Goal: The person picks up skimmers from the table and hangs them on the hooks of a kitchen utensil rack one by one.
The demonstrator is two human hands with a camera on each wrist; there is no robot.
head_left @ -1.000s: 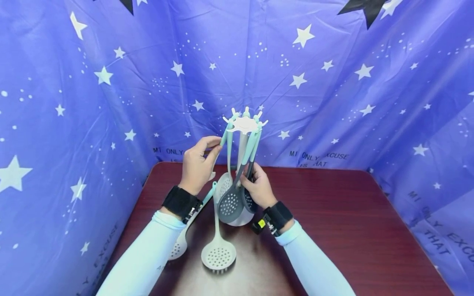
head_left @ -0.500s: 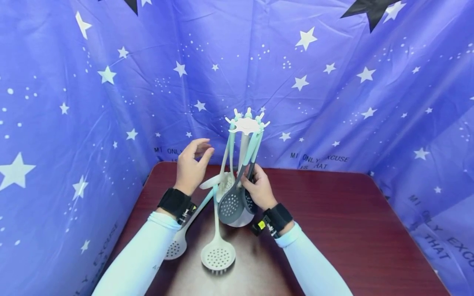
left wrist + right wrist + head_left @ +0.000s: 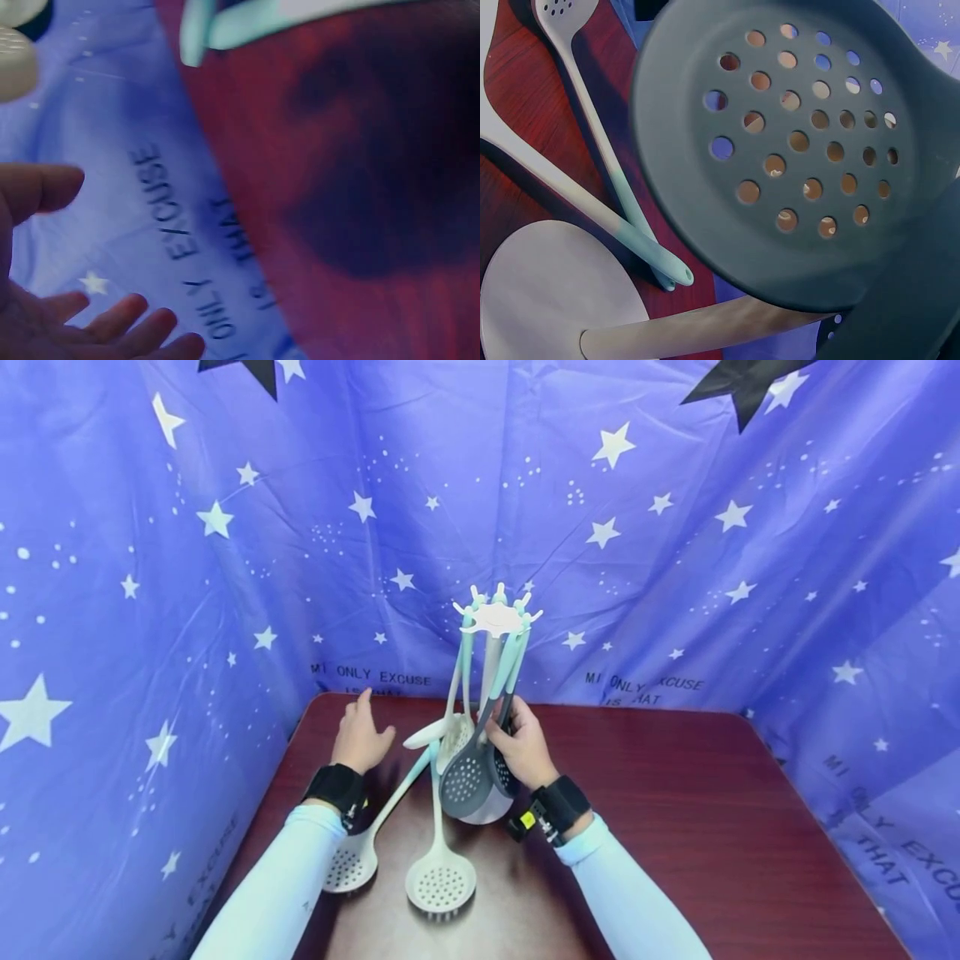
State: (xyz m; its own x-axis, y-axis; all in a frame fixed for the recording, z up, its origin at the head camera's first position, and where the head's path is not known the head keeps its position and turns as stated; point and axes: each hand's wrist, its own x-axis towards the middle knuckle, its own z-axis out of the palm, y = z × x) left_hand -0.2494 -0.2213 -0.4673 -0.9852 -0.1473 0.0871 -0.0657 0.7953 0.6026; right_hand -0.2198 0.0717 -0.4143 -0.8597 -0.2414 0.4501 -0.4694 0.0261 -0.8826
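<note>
A white utensil stand (image 3: 497,618) with a hooked top holds hanging utensils with mint handle ends. Dark grey slotted skimmers (image 3: 465,782) hang at its front and right, pale ones (image 3: 426,733) at its left. My right hand (image 3: 525,747) holds the stand's post at mid-height, its fingers partly hidden behind the grey skimmers. In the right wrist view one grey skimmer (image 3: 802,247) fills most of the picture and the post (image 3: 697,328) runs behind it. My left hand (image 3: 358,737) is empty, left of the stand, fingers spread and thumb apart.
Two pale skimmers lie on the dark red table (image 3: 645,827): one in front of the stand (image 3: 441,883), one to its left (image 3: 352,867). Their mint handle ends meet by the stand's base. A blue star-printed curtain (image 3: 480,485) encloses the table's back and sides.
My left hand has let go of a pale utensil's mint handle, which now hangs on the stand's left side. The hand has moved left and down and its fingers have spread. My right hand stays put.
</note>
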